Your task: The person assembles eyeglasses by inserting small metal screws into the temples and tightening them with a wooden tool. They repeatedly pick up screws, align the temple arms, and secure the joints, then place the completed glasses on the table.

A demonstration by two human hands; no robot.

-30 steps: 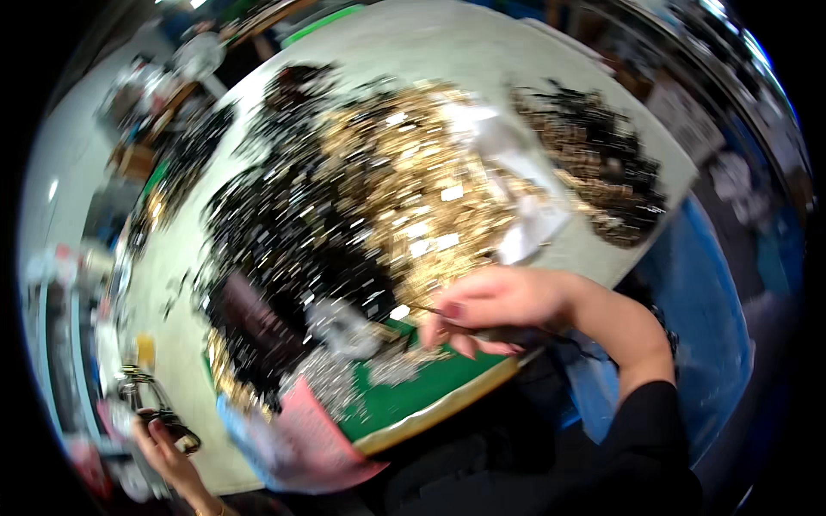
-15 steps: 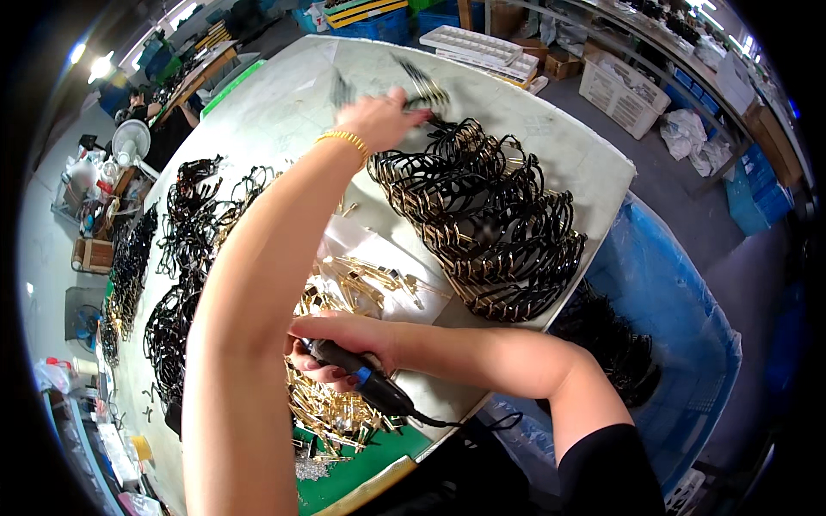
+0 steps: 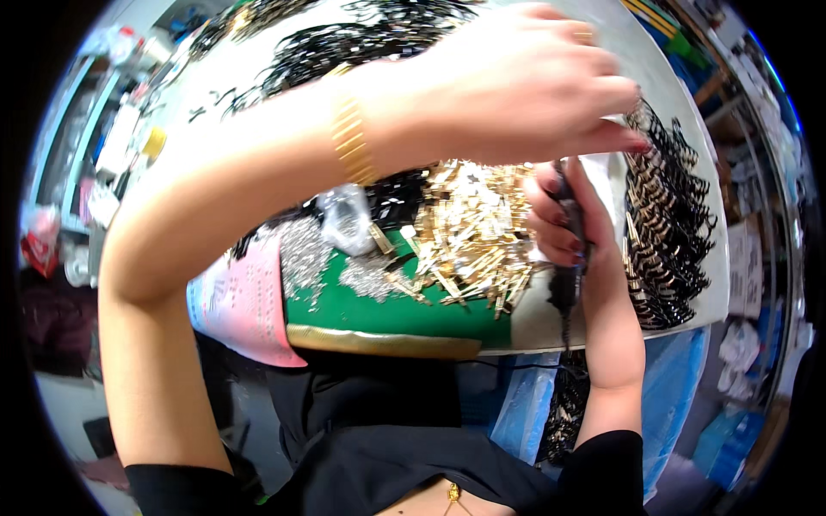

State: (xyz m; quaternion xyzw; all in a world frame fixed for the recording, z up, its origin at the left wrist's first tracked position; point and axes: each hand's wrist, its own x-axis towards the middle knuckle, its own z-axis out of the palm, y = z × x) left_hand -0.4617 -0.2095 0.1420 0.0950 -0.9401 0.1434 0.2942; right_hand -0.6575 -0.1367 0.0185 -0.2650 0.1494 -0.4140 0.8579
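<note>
My left arm, with a gold bracelet, crosses the whole view. My left hand (image 3: pixel 525 82) hovers at the upper right, its fingertips touching the edge of a pile of black and gold hair clips (image 3: pixel 675 224); whether it holds one is hidden. Below it my right hand (image 3: pixel 557 222) is shut on a black pen-like tool (image 3: pixel 568 258) with a cord hanging off the table edge. The tool's tip is hidden behind the left hand. A heap of gold metal clips (image 3: pixel 469 228) lies just left of the right hand.
The gold clips rest partly on a green mat (image 3: pixel 387 316) with a gold front edge. A pink sheet (image 3: pixel 245 301) lies to its left, and a clear plastic bag (image 3: pixel 344 215) sits behind it. More black clips (image 3: pixel 344 43) cover the white table's far side. Shelves with clutter stand at the left.
My head has swung and the view has shifted. My left hand has drawn back from the far side of the table to the black clips on the right. My right hand still holds the tool.
</note>
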